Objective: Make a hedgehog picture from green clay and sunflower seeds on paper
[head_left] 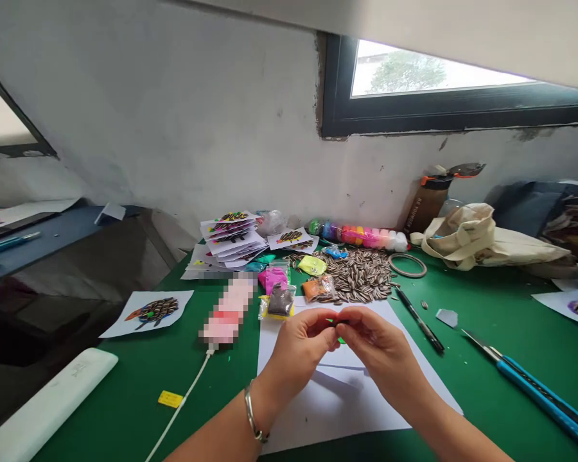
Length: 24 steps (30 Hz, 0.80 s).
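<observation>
My left hand [301,343] and my right hand [378,340] meet over white paper [289,417], fingertips pinched together. Between them is a small dark piece [340,323], mostly covered by my fingers; its kind does not show. Bits of bright green show just above and below the fingertips. Just beyond my hands lie small bags of coloured modelling clay: dark brown [280,301], orange [318,289], magenta [273,278] and yellow-green [313,265]. A heap of striped sunflower seeds [361,276] spreads behind them.
A black pen [420,321], a blue utility knife [534,385] with blade out and a tape ring [407,265] lie right. Left are a seed-decorated card [149,313], a blurred pink phone [228,314] on a cable and a white power bank [52,404]. Stacked cards [231,240] stand behind.
</observation>
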Available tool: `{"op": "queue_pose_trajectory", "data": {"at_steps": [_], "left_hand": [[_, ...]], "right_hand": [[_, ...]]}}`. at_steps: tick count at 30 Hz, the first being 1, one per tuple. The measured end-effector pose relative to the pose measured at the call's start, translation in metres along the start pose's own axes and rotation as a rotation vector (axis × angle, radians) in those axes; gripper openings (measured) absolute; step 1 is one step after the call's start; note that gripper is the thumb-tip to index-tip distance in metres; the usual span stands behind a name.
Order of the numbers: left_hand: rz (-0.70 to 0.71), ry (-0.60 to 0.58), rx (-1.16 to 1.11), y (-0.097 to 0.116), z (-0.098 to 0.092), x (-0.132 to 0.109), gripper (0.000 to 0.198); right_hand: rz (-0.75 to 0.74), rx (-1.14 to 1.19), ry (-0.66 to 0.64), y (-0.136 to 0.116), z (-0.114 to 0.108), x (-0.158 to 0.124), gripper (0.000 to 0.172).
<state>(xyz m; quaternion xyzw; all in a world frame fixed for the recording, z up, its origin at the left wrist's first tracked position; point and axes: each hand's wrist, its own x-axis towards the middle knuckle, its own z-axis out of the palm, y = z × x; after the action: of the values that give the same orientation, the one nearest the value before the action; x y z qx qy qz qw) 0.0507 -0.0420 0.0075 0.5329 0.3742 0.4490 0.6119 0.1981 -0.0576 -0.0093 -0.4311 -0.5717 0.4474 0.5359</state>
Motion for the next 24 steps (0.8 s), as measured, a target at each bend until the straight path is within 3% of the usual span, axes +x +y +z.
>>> {"op": "queue_pose_trajectory", "data": {"at_steps": [4,10,15,20,24], "left_hand": [[-0.021,0.024,0.091,0.0055,-0.0001,-0.0011,0.015],[-0.05,0.015,0.086,0.0067,-0.0037,-0.0005,0.022],[-0.068,-0.008,0.042,0.0025,-0.008,0.0024,0.033],[-0.171,-0.024,-0.073,-0.0006,-0.0081,0.0044,0.034],[-0.251,-0.026,-0.14,0.0003,-0.0088,0.004,0.034]], "right_hand": [[-0.117,-0.24,0.003,0.0055,-0.0018,-0.0028,0.013],[0.007,-0.068,-0.015,-0.0026,-0.0032,-0.0009,0.021],[0.025,-0.134,-0.025,0.0008,-0.003,0.0001,0.022],[-0.154,-0.376,-0.023,0.0014,-0.0043,0.0001,0.024],[-0.256,-0.388,0.003,-0.0026,-0.0031,-0.0002,0.014]]}}
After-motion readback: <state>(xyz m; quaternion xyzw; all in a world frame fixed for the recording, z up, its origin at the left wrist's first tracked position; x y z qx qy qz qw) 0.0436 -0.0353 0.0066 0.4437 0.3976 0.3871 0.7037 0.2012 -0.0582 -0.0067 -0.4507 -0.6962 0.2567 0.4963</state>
